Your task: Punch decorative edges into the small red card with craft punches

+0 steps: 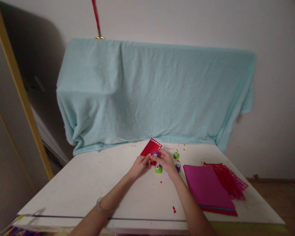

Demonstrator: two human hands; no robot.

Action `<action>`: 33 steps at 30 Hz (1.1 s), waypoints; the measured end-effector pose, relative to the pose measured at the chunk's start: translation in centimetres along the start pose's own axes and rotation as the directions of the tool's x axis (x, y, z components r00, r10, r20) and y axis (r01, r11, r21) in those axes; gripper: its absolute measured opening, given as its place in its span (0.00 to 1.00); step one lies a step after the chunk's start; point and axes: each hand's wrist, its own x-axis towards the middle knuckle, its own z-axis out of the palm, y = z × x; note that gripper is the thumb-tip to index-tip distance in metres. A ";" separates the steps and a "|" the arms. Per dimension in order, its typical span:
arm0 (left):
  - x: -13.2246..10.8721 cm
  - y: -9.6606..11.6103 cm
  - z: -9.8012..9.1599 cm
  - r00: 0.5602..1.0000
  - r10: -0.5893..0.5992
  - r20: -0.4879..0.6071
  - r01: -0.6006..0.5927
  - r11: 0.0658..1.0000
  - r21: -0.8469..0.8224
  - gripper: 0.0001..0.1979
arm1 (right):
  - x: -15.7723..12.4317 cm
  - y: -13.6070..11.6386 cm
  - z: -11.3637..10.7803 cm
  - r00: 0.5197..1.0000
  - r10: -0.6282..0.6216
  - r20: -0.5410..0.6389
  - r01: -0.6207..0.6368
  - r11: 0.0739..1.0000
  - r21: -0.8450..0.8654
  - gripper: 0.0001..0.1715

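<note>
A sheet of red paper [148, 147] with a row of punched holes along its far edge is held over the table. My left hand [139, 165] pinches its near edge between thumb and fingers. My right hand [167, 161] is closed around a small purple craft punch [155, 154] at the paper's right side; the fingers partly hide it. Just below the hands stands a green craft punch [158, 169]. Another green punch [176, 155] and a purple punch [178, 167] sit right of my right hand.
At the right lie a stack of magenta paper [207, 185] and a pile of punched red paper strips [228, 180]. Small red paper cutouts [174, 209] are scattered on the white table [88, 186]. A light blue cloth [157, 91] covers something at the back.
</note>
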 end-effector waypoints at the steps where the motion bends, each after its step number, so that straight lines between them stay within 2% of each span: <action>1: 0.0 0.0 0.0 1.000 0.002 0.006 -0.002 1.000 -0.002 0.31 | 0.0 0.0 0.0 1.000 0.000 0.004 0.000 1.000 0.000 0.23; 6: 0.0 -0.1 0.0 1.000 0.002 0.025 -0.002 1.000 0.008 0.31 | 0.0 0.0 -0.2 1.000 0.006 0.014 -0.006 1.000 -0.016 0.23; 13: -0.3 0.1 0.0 0.999 0.039 -0.003 -0.039 0.999 0.032 0.30 | -0.1 -0.2 -0.4 0.998 0.038 0.042 -0.038 0.999 0.003 0.23; 20: -0.3 0.2 0.3 0.997 0.073 0.022 -0.075 0.995 0.062 0.29 | -0.2 -0.4 -0.5 0.996 0.094 -0.004 -0.094 0.995 0.025 0.23; 25: -0.3 0.2 0.3 0.993 0.114 0.038 -0.116 0.991 0.063 0.28 | 0.0 -0.3 -0.5 0.997 0.077 0.021 -0.078 0.997 0.029 0.24; 29: -0.1 -0.1 0.2 0.995 0.101 0.011 -0.102 0.993 0.064 0.28 | 0.1 -0.3 -0.2 0.998 0.065 0.012 -0.065 0.998 0.020 0.22; 33: 0.0 -0.4 0.1 0.995 0.085 -0.045 -0.081 0.993 0.086 0.29 | -0.1 -0.5 0.2 0.993 0.116 -0.005 -0.116 0.993 0.007 0.20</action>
